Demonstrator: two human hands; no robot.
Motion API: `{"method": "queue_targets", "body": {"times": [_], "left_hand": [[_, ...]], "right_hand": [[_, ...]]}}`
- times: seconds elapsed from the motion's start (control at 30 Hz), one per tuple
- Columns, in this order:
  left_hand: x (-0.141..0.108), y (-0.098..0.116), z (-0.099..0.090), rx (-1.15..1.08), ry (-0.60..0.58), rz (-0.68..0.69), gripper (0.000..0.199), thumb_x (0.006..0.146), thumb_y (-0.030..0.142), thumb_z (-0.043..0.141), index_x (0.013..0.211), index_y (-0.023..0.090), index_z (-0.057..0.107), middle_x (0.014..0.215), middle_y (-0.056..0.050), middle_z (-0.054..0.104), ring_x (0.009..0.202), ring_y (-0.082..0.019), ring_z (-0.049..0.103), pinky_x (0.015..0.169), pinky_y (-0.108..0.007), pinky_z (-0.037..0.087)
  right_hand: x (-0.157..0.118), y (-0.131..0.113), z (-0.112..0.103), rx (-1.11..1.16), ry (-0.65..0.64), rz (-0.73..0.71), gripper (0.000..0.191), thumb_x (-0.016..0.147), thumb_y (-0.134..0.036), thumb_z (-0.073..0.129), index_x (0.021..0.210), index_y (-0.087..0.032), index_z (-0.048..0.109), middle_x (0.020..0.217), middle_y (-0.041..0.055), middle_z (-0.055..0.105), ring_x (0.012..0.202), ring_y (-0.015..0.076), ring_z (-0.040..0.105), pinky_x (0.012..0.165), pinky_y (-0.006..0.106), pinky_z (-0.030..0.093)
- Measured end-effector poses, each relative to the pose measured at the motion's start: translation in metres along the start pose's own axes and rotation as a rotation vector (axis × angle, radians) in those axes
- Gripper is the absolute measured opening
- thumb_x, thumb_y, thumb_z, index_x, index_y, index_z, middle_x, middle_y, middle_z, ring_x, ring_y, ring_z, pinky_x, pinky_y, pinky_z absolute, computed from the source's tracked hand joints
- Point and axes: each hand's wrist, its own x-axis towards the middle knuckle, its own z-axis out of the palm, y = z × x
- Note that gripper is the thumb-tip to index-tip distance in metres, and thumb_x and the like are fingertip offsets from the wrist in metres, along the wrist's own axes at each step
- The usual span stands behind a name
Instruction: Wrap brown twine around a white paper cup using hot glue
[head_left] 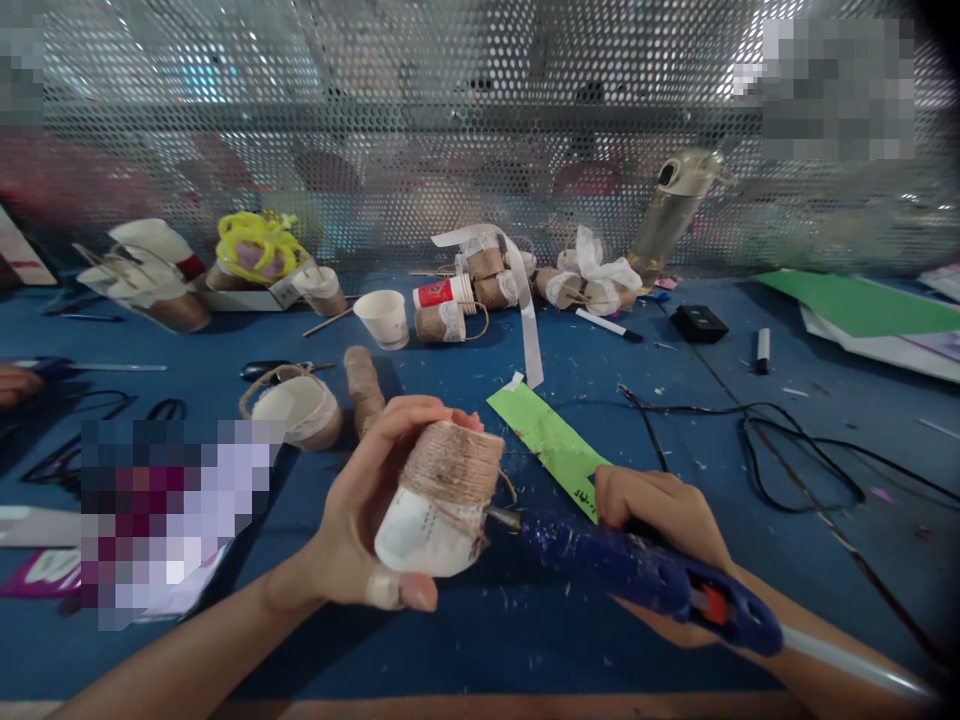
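Observation:
A white paper cup (424, 535), its upper part wound with brown twine (457, 460), lies tilted in my left hand (352, 500), whose fingers curl round its far side; a bandage shows on the thumb. My right hand (667, 520) is wrapped round a dark blue glue gun (637, 570). The gun's metal nozzle (504, 517) points left and meets the cup at the lower edge of the twine, where a loose strand hangs. A clear glue stick (855, 663) sticks out of the gun's back end. Beyond the gun lies a light green paper strip (551, 440).
Twine-wrapped cups (487, 275), a plain white cup (381, 318) and a basket-like cup (300, 410) stand beyond my hands. A black cable (750, 420) loops at the right. Another person's hand (19, 384) is at the far left. A perforated metal screen (450, 130) closes off the back.

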Motion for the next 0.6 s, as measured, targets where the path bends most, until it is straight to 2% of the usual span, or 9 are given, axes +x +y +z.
{"method": "queue_targets", "body": {"times": [0.23, 0.37, 0.6], "left_hand": [[-0.0054, -0.0050, -0.0014, -0.063, 0.070, -0.049, 0.090, 0.055, 0.064, 0.085, 0.131, 0.023, 0.058, 0.124, -0.010, 0.047, 0.114, -0.035, 0.057, 0.105, -0.056, 0.052], [-0.0064, -0.0041, -0.0011, -0.056, 0.063, -0.042, 0.094, 0.055, 0.070, 0.082, 0.131, 0.023, 0.055, 0.124, -0.008, 0.045, 0.115, -0.033, 0.058, 0.103, -0.050, 0.054], [-0.0053, 0.0036, -0.0006, 0.014, 0.051, -0.056, 0.081, 0.068, 0.064, 0.079, 0.132, 0.020, 0.056, 0.122, -0.008, 0.047, 0.116, -0.032, 0.059, 0.109, -0.047, 0.050]], "right_hand": [[0.0016, 0.0034, -0.0019, -0.045, -0.019, -0.009, 0.026, 0.072, -0.014, 0.057, 0.077, -0.024, 0.033, 0.067, -0.0067, 0.040, 0.055, 0.0089, 0.037, 0.054, 0.024, 0.026], [0.0000, 0.0044, -0.0025, -0.047, -0.021, -0.008, 0.024, 0.074, -0.018, 0.058, 0.077, -0.024, 0.035, 0.066, -0.0060, 0.042, 0.056, 0.0096, 0.040, 0.054, 0.024, 0.028], [0.0012, 0.0023, -0.0007, -0.043, -0.008, -0.046, 0.024, 0.074, -0.016, 0.056, 0.076, -0.025, 0.034, 0.065, -0.0052, 0.040, 0.053, 0.0107, 0.038, 0.050, 0.026, 0.027]]}}
